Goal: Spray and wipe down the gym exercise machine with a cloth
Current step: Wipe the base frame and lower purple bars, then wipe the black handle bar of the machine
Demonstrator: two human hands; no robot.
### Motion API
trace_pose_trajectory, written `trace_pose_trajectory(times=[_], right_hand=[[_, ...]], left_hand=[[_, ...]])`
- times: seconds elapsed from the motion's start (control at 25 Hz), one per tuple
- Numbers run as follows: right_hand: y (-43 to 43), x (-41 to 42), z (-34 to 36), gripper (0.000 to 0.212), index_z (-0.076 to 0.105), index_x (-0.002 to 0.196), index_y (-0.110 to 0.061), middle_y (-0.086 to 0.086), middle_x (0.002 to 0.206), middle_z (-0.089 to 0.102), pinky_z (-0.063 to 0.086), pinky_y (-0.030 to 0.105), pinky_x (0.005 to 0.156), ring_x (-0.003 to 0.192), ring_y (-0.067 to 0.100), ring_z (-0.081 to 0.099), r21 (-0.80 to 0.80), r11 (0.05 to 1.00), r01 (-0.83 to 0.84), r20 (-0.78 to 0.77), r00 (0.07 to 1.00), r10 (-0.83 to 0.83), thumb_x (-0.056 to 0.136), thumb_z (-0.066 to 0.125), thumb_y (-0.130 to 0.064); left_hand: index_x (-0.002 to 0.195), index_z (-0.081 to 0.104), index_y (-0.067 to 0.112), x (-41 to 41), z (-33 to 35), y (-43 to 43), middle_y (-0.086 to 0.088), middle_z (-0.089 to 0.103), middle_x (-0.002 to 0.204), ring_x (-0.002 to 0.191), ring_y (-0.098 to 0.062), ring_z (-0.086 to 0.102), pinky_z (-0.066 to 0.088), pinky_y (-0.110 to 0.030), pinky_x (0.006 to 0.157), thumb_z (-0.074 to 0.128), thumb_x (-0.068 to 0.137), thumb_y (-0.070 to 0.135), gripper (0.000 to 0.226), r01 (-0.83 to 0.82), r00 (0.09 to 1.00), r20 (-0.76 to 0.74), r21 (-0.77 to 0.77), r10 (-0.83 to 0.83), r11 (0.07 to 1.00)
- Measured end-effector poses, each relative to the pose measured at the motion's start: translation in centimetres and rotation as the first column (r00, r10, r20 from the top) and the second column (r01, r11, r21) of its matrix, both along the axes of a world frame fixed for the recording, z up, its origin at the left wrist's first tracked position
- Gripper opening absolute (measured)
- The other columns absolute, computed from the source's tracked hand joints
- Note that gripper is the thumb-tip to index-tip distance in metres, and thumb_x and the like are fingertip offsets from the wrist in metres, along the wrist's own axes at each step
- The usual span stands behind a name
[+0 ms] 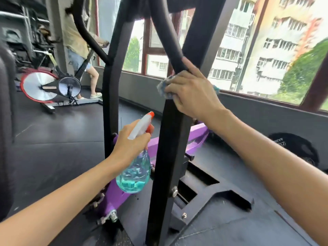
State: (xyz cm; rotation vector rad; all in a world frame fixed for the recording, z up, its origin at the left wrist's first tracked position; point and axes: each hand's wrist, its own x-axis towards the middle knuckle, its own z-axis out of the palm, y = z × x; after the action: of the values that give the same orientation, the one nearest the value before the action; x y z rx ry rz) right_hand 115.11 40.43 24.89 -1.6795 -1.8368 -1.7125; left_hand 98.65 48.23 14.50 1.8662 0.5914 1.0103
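Note:
A black steel exercise machine frame [168, 148] rises in front of me, with a purple lower bar [197, 134] behind it. My right hand [191, 91] presses a crumpled blue-grey cloth [164, 87] against the frame's upright, fingers wrapped round the post. My left hand [131, 144] grips a clear spray bottle [134, 174] of blue liquid by its neck. Its white and orange nozzle [144, 124] points up and right towards the post, a short way left of it.
A second black upright [111, 96] stands to the left. An exercise bike [51, 86] with a person beside it sits at the back left. Windows run along the right wall. A black weight plate [294, 146] lies on the dark rubber floor at right.

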Motion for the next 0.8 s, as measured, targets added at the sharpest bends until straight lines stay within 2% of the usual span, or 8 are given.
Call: trace_pose_trajectory(times=[0.12, 0.24, 0.32, 0.4, 0.48, 0.6, 0.68, 0.8], right_hand=[[-0.8, -1.1, -5.1, 0.034, 0.073, 0.093, -0.007, 0.01, 0.104, 0.07, 0.016, 0.035, 0.116, 0.105, 0.03, 0.062, -0.167, 0.986, -0.014, -0.057, 0.998, 0.004, 0.073, 0.049, -0.018], [-1.5, -0.7, -9.8, 0.023, 0.072, 0.091, -0.006, 0.01, 0.101, 0.069, 0.02, 0.037, 0.113, 0.104, 0.031, 0.063, -0.487, 0.873, -0.024, 0.124, 0.988, 0.096, 0.083, 0.052, -0.015], [-0.9, 0.8, -5.7, 0.026, 0.071, 0.098, -0.009, 0.009, 0.108, 0.068, 0.023, 0.037, 0.113, 0.108, 0.028, 0.062, -0.405, 0.913, -0.056, 0.129, 0.985, 0.117, 0.086, 0.048, -0.009], [-0.4, 1.3, -1.4, 0.028, 0.069, 0.106, -0.011, 0.006, 0.117, 0.066, 0.027, 0.036, 0.114, 0.114, 0.025, 0.059, -0.174, 0.978, -0.113, -0.014, 0.994, 0.112, 0.082, 0.056, -0.004], [-0.6, 1.2, -2.2, 0.034, 0.069, 0.107, -0.01, 0.006, 0.119, 0.065, 0.027, 0.036, 0.113, 0.118, 0.024, 0.056, -0.105, 0.984, -0.141, -0.148, 0.981, 0.125, 0.077, 0.058, -0.001], [-2.1, 0.6, -6.8, 0.026, 0.07, 0.101, -0.011, 0.005, 0.117, 0.065, 0.03, 0.035, 0.111, 0.118, 0.025, 0.055, -0.474, 0.847, -0.242, -0.062, 0.968, 0.242, 0.085, 0.05, -0.006], [-2.9, 1.9, -4.5, 0.023, 0.068, 0.105, -0.013, 0.004, 0.119, 0.063, 0.033, 0.035, 0.109, 0.119, 0.024, 0.054, -0.557, 0.796, -0.237, -0.012, 0.961, 0.277, 0.094, 0.047, -0.01], [-4.2, 3.5, 1.1, 0.023, 0.067, 0.109, -0.01, 0.005, 0.128, 0.059, 0.032, 0.038, 0.11, 0.125, 0.021, 0.048, -0.184, 0.938, -0.294, -0.196, 0.946, 0.258, 0.099, 0.046, -0.008]], left_hand=[[0.072, 0.065, 0.02, -0.2, 2.8, -0.7, -0.006, 0.062, 0.06, 0.053, -0.019, 0.052, 0.045, -0.034, 0.061, 0.051, 0.069, 0.015, 0.015, -0.006, 1.0, -0.028, -0.002, 0.006, 1.0], [0.077, 0.065, 0.013, -0.8, 5.0, -1.2, 0.001, 0.054, 0.048, 0.051, -0.018, 0.05, 0.04, -0.028, 0.059, 0.051, 0.073, 0.016, 0.015, 0.013, 0.998, -0.066, 0.034, -0.01, 0.999], [0.081, 0.065, 0.01, -1.1, 5.7, -1.2, 0.002, 0.053, 0.048, 0.046, -0.013, 0.047, 0.039, -0.025, 0.055, 0.051, 0.079, 0.007, 0.014, 0.02, 0.997, -0.073, 0.043, -0.016, 0.999], [0.077, 0.065, 0.014, -1.6, 6.1, -1.2, -0.006, 0.063, 0.061, 0.046, -0.012, 0.047, 0.04, -0.025, 0.055, 0.051, 0.079, 0.007, 0.015, 0.026, 0.997, -0.069, 0.016, -0.025, 1.0], [0.073, 0.064, 0.019, -1.8, 6.6, -1.3, -0.011, 0.068, 0.072, 0.047, -0.012, 0.049, 0.043, -0.023, 0.054, 0.051, 0.076, 0.013, 0.014, 0.051, 0.995, -0.085, 0.001, -0.051, 0.999], [0.078, 0.066, 0.022, -2.0, 7.9, -1.6, -0.004, 0.06, 0.055, 0.047, -0.009, 0.052, 0.041, -0.023, 0.057, 0.05, 0.075, 0.012, 0.019, 0.101, 0.989, -0.109, 0.024, -0.098, 0.995], [0.085, 0.066, 0.017, -1.8, 8.9, -2.0, -0.003, 0.062, 0.06, 0.047, -0.008, 0.052, 0.043, -0.024, 0.062, 0.05, 0.077, 0.012, 0.019, 0.119, 0.987, -0.116, 0.047, -0.113, 0.992], [0.084, 0.064, 0.012, -1.3, 10.3, -3.2, -0.002, 0.06, 0.063, 0.045, -0.007, 0.051, 0.042, -0.013, 0.052, 0.051, 0.08, 0.005, 0.016, 0.126, 0.985, -0.135, 0.139, -0.107, 0.982]])
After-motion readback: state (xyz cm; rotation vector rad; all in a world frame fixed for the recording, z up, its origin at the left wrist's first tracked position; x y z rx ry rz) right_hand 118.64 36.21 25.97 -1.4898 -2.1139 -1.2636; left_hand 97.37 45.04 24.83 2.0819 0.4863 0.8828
